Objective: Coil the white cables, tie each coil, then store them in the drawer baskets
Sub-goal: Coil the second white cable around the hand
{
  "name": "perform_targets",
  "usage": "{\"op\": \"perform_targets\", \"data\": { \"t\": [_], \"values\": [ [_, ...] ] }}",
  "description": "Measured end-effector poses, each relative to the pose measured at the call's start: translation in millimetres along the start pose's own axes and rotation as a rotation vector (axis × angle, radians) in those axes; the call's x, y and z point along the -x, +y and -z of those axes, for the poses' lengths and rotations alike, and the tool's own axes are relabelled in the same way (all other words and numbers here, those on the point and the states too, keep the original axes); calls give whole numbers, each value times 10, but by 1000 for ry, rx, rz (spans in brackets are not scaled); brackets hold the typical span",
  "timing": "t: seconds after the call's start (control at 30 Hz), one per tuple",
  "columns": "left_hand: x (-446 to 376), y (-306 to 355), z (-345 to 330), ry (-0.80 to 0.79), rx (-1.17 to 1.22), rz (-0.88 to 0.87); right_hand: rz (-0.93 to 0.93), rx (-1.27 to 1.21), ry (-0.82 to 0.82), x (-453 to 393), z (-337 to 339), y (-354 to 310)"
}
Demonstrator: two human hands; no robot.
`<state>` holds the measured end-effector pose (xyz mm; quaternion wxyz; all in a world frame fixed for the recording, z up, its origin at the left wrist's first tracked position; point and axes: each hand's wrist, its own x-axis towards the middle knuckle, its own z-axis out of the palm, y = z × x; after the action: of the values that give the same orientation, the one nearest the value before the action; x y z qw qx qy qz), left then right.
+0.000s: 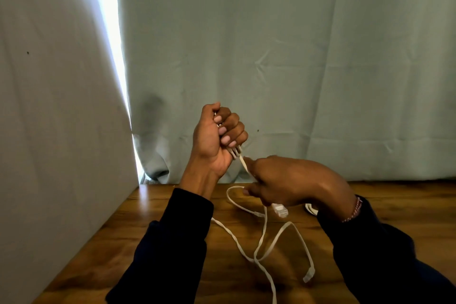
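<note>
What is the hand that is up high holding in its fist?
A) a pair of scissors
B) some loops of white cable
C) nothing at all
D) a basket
B: the left hand has its fingers curled round strands of the white cable, which poke out below the fist and run on to the right hand and down onto the wooden table.

Left hand (217, 136) grips folded white cable (271, 237); right hand (291, 180) pinches its strand above wooden table (148, 217).

Two hands (218, 136), one white cable (278, 237)
</note>
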<state>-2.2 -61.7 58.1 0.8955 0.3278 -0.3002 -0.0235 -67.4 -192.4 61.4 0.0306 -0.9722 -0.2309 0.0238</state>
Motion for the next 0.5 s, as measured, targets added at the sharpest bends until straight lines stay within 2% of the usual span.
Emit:
{"op": "perform_targets", "data": {
  "t": [0.17,0.27,0.37,0.5],
  "values": [
    [-25,-60,-18,92,-35,-33,-79,-6,170,185,64,-140],
    [-28,-66,49,99,-69,-46,-67,-174,327,253,79,-189],
    [-23,-41,98,115,-82,-47,100,-457,257,308,100,-159],
    [-28,-63,105,173,-62,25,226,-639,219,350,180,-82]
  ]
}}
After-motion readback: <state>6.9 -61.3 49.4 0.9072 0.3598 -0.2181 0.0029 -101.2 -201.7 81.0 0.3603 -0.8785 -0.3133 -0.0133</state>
